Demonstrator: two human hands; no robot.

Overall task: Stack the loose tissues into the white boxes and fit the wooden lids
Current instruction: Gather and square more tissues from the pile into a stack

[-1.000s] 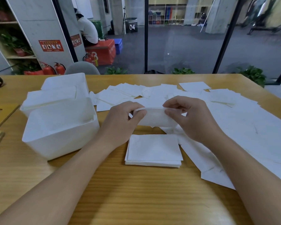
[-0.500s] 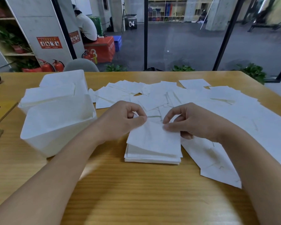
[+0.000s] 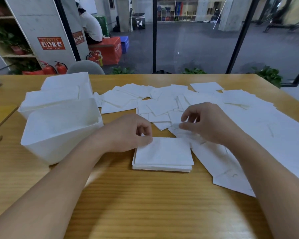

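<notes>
Left hand (image 3: 128, 133): curled, thumb and forefinger pinching the far-left corner of the top sheet on the tissue stack (image 3: 162, 155); heel of the hand down on the wooden table (image 3: 145, 204). Right hand (image 3: 209, 123): raised just beyond the stack's far-right corner, fingers loosely bent and spread, fingertips blurred over a loose tissue (image 3: 181, 133); whether touching or pinching it, cannot tell.

Far left edge: two wooden lids (image 3: 0, 116), flat on the table, only partly in frame, the nearer one little more than a sliver.

Next along, two white boxes. Near white box (image 3: 59, 135): open-topped, just left of the left wrist, white inside, contents not told apart from the walls. Far white box (image 3: 59, 94): directly behind and touching the near one, filled with folded tissues up to about the rim.

Centre: one neat tissue stack, square, several sheets deep, on bare wood between the two forearms, apart from the near box.

Centre to right: scattered tissues (image 3: 240, 114), overlapping and spread flat from behind the hands out to the table's right edge; too many and too overlapped to count. One single sheet (image 3: 206, 87) apart at the far side.

Beyond the table: grey chair back (image 3: 85, 67), a glass wall, and a seated person (image 3: 91, 26) in a white top.
</notes>
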